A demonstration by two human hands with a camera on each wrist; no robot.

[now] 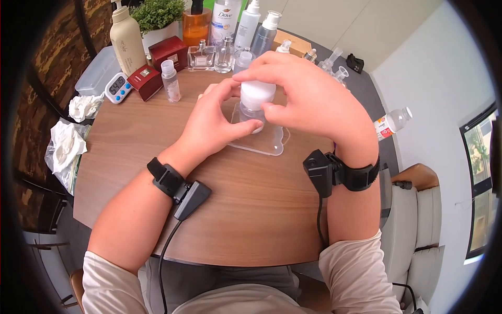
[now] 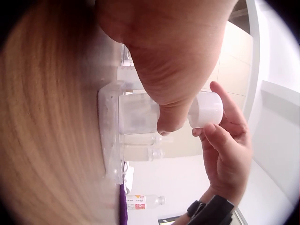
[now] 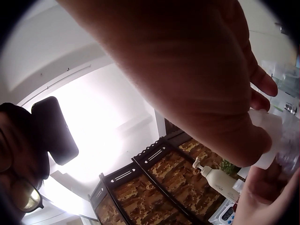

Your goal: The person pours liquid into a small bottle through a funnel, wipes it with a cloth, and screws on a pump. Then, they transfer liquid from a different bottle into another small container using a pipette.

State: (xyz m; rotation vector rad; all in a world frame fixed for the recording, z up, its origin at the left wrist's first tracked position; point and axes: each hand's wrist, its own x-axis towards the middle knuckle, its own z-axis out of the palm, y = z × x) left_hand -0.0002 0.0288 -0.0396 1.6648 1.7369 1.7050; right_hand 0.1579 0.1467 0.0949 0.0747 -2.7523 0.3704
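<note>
A clear bottle point(image 1: 251, 115) with a wide white cap point(image 1: 258, 95) stands upright over a shallow clear plastic tray point(image 1: 269, 150) near the middle of the table. My left hand point(image 1: 206, 118) grips the bottle's body, thumb on the near side. From above, my right hand point(image 1: 314, 91) holds the white cap between thumb and fingers. In the left wrist view, the cap point(image 2: 206, 110) sits beyond the left thumb, with the right hand point(image 2: 229, 145) around it. The right wrist view shows the cap point(image 3: 266, 136) partly hidden by the right thumb.
A small clear bottle point(image 1: 171, 83), dark red boxes point(image 1: 146, 82) and a digital timer point(image 1: 118, 87) stand at the back left. Perfume bottles point(image 1: 201, 57), pump bottles point(image 1: 126, 42) and a potted plant point(image 1: 157, 15) line the back edge. Crumpled tissues point(image 1: 68, 144) lie left.
</note>
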